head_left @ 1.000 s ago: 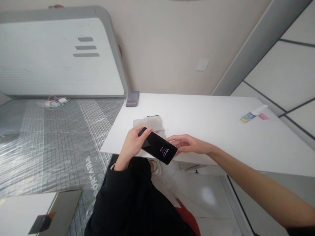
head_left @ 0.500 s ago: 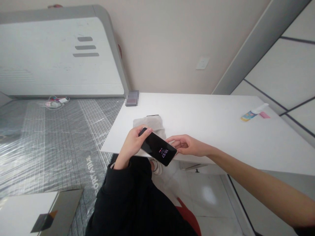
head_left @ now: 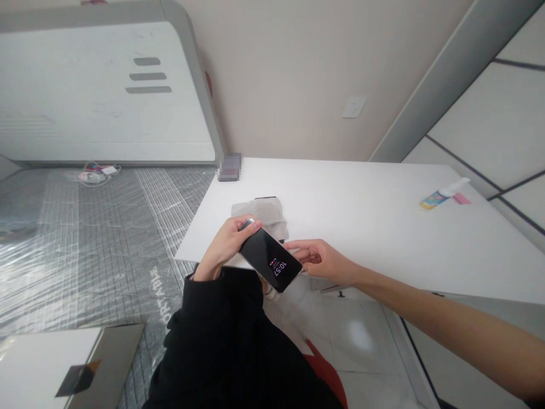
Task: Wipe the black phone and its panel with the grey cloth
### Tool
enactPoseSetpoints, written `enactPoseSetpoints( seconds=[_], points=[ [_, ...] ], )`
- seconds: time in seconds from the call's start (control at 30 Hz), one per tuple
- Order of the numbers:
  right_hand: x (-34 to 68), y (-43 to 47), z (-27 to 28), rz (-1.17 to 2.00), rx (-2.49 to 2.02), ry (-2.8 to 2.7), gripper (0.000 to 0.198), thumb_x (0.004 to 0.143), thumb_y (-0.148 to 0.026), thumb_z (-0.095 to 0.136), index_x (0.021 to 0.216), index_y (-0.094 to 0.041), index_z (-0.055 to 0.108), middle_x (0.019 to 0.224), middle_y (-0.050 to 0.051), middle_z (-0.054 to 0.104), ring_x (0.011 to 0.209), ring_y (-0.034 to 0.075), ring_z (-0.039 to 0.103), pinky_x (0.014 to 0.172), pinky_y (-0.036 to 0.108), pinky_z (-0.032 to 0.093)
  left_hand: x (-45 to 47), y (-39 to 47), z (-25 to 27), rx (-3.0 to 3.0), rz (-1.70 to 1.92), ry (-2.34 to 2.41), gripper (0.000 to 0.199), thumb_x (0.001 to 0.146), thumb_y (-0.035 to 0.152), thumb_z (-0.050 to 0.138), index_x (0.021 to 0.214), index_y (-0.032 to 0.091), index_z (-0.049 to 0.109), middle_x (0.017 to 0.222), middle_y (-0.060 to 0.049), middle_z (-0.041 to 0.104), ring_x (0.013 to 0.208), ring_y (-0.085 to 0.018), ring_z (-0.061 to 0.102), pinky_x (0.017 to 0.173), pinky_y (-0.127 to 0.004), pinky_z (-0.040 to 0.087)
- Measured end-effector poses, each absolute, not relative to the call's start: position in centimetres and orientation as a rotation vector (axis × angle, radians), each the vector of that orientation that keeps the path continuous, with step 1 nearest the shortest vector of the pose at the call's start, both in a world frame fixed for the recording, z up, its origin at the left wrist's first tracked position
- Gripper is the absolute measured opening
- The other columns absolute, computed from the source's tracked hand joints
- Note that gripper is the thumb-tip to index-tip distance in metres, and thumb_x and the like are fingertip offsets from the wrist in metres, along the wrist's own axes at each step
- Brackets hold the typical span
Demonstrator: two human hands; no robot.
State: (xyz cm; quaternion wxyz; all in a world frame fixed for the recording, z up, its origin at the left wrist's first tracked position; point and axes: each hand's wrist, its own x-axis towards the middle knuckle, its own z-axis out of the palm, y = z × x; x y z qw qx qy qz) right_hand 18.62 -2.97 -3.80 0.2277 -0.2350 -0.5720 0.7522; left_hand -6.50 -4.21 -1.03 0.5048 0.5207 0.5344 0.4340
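Phone (head_left: 269, 260): long axis ran far-left to near-right, screen up, reading "10:57". Left hand (head_left: 224, 245) clasped its far-left end; right hand (head_left: 322, 259) fingers touched the near-right end.

A white table (head_left: 383, 216) stands against a beige wall (head_left: 289, 74).

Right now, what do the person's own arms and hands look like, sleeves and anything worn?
The left hand emerges from a long, loose black sleeve ending at the wrist. The right hand and forearm are bare, with no sleeve in view. No rings, watch or gloves show on either.
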Motion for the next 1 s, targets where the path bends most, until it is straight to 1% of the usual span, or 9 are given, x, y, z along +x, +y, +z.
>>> enactPoseSetpoints(
  seconds=[0.07,0.17,0.27,0.33,0.43,0.5,0.67,0.8,1.0],
  points=[
    [18.6,-3.6,-3.2,2.017,-0.632,-1.456,0.007,0.076,-0.017,0.076,0.083,-0.019,0.078,0.065,-0.001,0.077,0.059,0.012,0.071,0.068,0.025,0.058,-7.2,-4.0,-1.4,1.079,1.199,1.272,0.052,0.067,0.069,0.082,0.065,0.020,0.062,0.059,0.002,0.056,0.054,-0.013,0.047,0.053,-0.027,0.040],
    [19.0,-4.5,-1.6,1.890,-0.623,-1.514,0.016,0.083,-0.014,0.067,0.073,-0.021,0.077,0.060,-0.001,0.075,0.059,0.015,0.071,0.073,0.032,0.062,-8.7,-3.9,-1.6,0.878,1.401,1.285,0.055,0.058,0.067,0.089,0.065,0.020,0.062,0.060,0.002,0.058,0.054,-0.012,0.048,0.053,-0.026,0.042],
    [19.3,-4.6,-0.6,1.769,-0.693,-1.619,0.015,0.088,-0.015,0.067,0.086,-0.021,0.081,0.076,0.004,0.081,0.074,0.019,0.076,0.077,0.036,0.063,-9.4,-4.5,-1.2,0.838,1.433,1.280,0.054,0.058,0.065,0.090,0.066,0.020,0.063,0.060,0.003,0.058,0.053,-0.011,0.049,0.053,-0.025,0.042],
    [19.1,-4.3,-0.7,1.789,-0.720,-1.567,0.014,0.090,-0.023,0.073,0.102,-0.022,0.081,0.098,0.006,0.083,0.086,0.019,0.079,0.082,0.034,0.064,-9.2,-5.1,-0.6,0.857,1.412,1.265,0.053,0.060,0.065,0.090,0.068,0.019,0.064,0.059,0.004,0.057,0.053,-0.011,0.049,0.053,-0.025,0.042],
    [18.5,-3.8,-1.2,1.907,-0.681,-1.488,0.037,0.092,-0.041,0.078,0.126,-0.028,0.076,0.132,0.008,0.077,0.110,0.020,0.076,0.092,0.036,0.064,-8.1,-5.5,0.0,0.916,1.347,1.256,0.051,0.063,0.064,0.089,0.069,0.020,0.064,0.058,0.004,0.056,0.052,-0.011,0.048,0.052,-0.024,0.040],
    [18.0,-3.6,-1.4,1.982,-0.631,-1.484,0.046,0.092,-0.052,0.076,0.131,-0.028,0.074,0.138,0.009,0.073,0.117,0.022,0.073,0.095,0.039,0.064,-7.5,-5.6,0.1,0.940,1.317,1.275,0.051,0.064,0.065,0.088,0.068,0.020,0.063,0.058,0.004,0.057,0.052,-0.011,0.048,0.051,-0.025,0.039],
    [17.0,-3.9,-1.6,2.109,-0.615,-1.339,0.051,0.089,-0.058,0.077,0.128,-0.024,0.078,0.122,0.010,0.080,0.103,0.022,0.076,0.090,0.038,0.064,-6.8,-5.4,-0.6,0.934,1.299,1.288,0.050,0.065,0.063,0.086,0.069,0.020,0.063,0.058,0.004,0.058,0.053,-0.011,0.048,0.051,-0.025,0.039],
    [16.2,-4.6,-2.7,2.041,-0.672,-1.105,0.046,0.085,-0.059,0.081,0.114,-0.024,0.083,0.106,0.007,0.083,0.088,0.019,0.076,0.081,0.033,0.064,-5.7,-5.3,-1.6,0.833,1.389,1.264,0.052,0.062,0.064,0.088,0.070,0.019,0.065,0.061,0.003,0.059,0.054,-0.011,0.049,0.053,-0.026,0.041],
    [16.5,-4.3,-3.7,1.989,-0.703,-0.990,0.044,0.083,-0.062,0.081,0.100,-0.022,0.081,0.098,0.007,0.082,0.086,0.021,0.076,0.081,0.035,0.065,-4.2,-4.8,-3.2,0.796,1.457,1.296,0.052,0.073,0.070,0.077,0.075,0.020,0.064,0.068,-0.001,0.065,0.062,-0.017,0.058,0.063,-0.032,0.050]
  ],
)
